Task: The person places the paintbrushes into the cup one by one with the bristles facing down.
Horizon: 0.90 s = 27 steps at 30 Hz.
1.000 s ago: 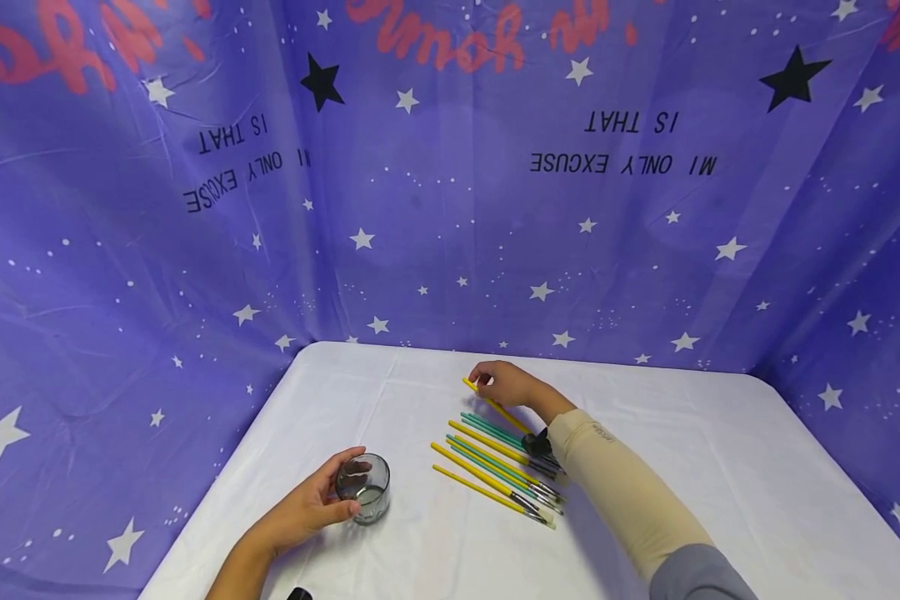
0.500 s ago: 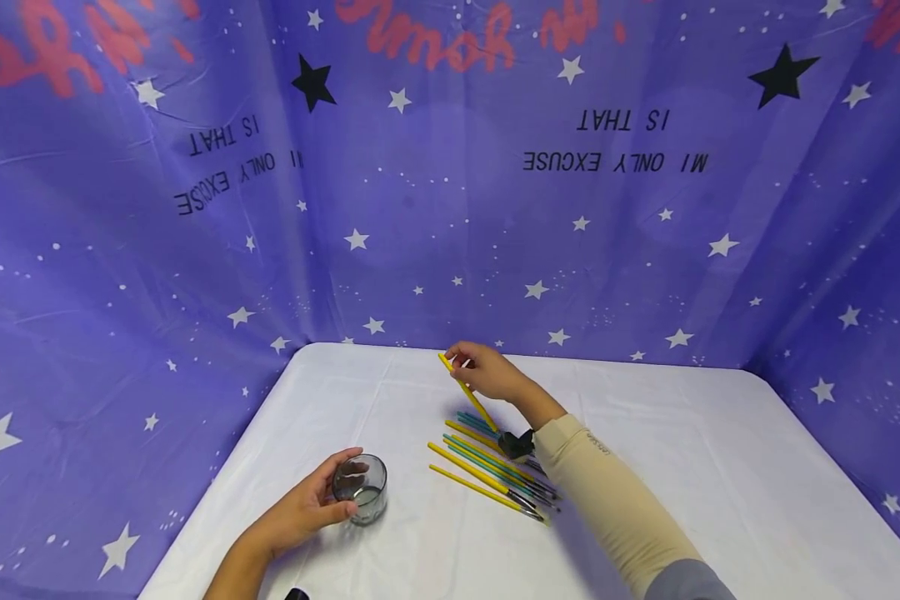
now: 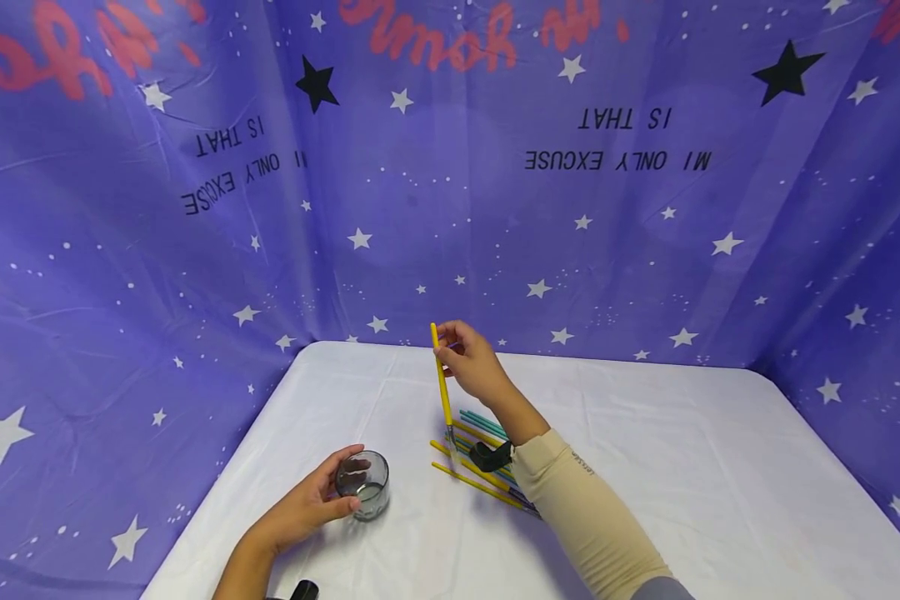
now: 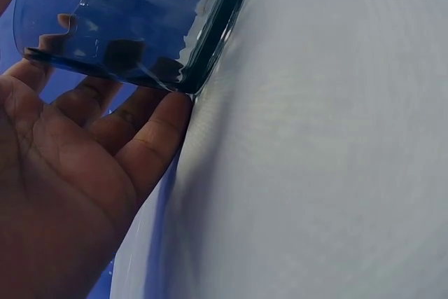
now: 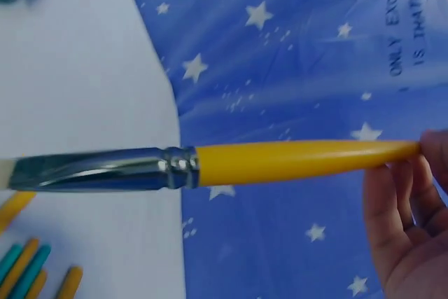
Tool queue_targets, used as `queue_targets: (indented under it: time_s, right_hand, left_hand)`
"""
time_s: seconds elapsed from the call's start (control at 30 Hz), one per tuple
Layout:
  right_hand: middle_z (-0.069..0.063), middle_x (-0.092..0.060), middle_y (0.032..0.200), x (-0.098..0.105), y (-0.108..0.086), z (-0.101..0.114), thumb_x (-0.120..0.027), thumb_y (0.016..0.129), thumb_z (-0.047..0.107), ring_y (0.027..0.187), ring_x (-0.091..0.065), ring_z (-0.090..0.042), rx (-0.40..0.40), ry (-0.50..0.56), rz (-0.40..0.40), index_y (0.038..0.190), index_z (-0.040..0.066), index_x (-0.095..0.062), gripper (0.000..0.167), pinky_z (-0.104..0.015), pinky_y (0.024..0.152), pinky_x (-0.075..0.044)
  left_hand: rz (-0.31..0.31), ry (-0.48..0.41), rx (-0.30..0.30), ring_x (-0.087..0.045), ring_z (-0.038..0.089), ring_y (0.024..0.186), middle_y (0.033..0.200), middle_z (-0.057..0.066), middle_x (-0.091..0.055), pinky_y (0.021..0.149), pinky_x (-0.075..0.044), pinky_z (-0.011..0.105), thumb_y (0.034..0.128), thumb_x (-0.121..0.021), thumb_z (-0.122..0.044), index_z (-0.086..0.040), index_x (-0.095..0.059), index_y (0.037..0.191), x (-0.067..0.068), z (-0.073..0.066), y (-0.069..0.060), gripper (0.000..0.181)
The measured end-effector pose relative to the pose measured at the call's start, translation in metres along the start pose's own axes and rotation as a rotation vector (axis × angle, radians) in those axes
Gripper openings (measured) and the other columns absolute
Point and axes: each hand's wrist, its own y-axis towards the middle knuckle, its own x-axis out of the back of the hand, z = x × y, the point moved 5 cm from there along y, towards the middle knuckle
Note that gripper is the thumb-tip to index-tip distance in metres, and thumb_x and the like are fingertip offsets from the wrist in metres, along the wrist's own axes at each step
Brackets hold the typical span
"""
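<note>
A clear glass [image 3: 363,485] stands upright on the white table, the left hand [image 3: 303,508] curled round its side. In the left wrist view, fingers of the left hand [image 4: 84,152] lie along the glass [image 4: 126,26]. The right hand [image 3: 471,358] pinches a yellow paintbrush [image 3: 442,383] near its handle end, bristles hanging down above the other brushes. The right wrist view shows the brush's yellow handle [image 5: 280,162] and metal ferrule, with the right hand [image 5: 413,222] at the handle's tip. Yellow and teal brushes [image 3: 476,483] lie side by side on the table, partly hidden by the right forearm.
The table [image 3: 690,483] has a white cover. Behind it and at both sides hangs a purple curtain [image 3: 435,208] with stars and lettering. A black strap piece [image 3: 490,456] sits at the right wrist, and a black object [image 3: 304,590] shows by the left wrist.
The right hand has moved left and up with the yellow brush, which has swung from slanted to nearly upright. The left hand and the glass have stayed in place.
</note>
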Motion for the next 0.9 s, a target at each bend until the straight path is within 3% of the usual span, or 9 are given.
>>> queue_targets:
  time_s: [0.23,0.47,0.7,0.9]
  right_hand:
    - [-0.010,-0.056,0.101,-0.004,-0.007,0.021,-0.059,0.098,0.005,0.086,-0.062,-0.021,0.039,0.087,-0.106,0.121,0.004,-0.055,0.023,-0.038,0.072,-0.057]
    - [-0.008,-0.052,0.100,-0.012,-0.012,0.028,-0.057,0.099,0.001,0.085,-0.062,-0.020,0.078,0.269,-0.170,0.122,0.000,-0.051,0.024,-0.036,0.073,-0.058]
    - [-0.009,-0.052,0.103,-0.033,-0.024,0.026,-0.056,0.100,0.001,0.090,-0.062,-0.026,0.114,0.320,-0.154,0.124,-0.001,-0.049,0.025,-0.042,0.076,-0.058]
    - [-0.008,-0.052,0.101,-0.055,-0.032,0.021,-0.055,0.099,-0.003,0.087,-0.062,-0.021,0.069,0.305,-0.117,0.124,-0.005,-0.048,0.025,-0.047,0.078,-0.057]
  left_hand:
    - [-0.029,0.000,-0.004,-0.038,0.056,0.130,0.144,0.035,-0.037,0.101,-0.041,0.023,0.0969,-0.062,-0.004,0.004,-0.019,0.153,-0.002,0.002,-0.002,0.071]
    - [-0.070,-0.006,0.023,-0.039,0.053,0.131,0.144,0.033,-0.038,0.101,-0.041,0.022,0.0960,-0.064,-0.005,0.002,-0.020,0.154,-0.007,0.004,0.000,0.073]
    - [-0.078,-0.002,0.082,-0.040,0.048,0.133,0.147,0.032,-0.035,0.101,-0.039,0.022,0.0966,-0.065,-0.009,-0.003,-0.019,0.155,-0.015,0.007,0.003,0.075]
    - [-0.104,0.021,0.081,-0.044,0.044,0.131,0.145,0.028,-0.040,0.100,-0.041,0.023,0.0966,-0.064,-0.009,-0.005,-0.022,0.155,-0.016,0.002,0.005,0.072]
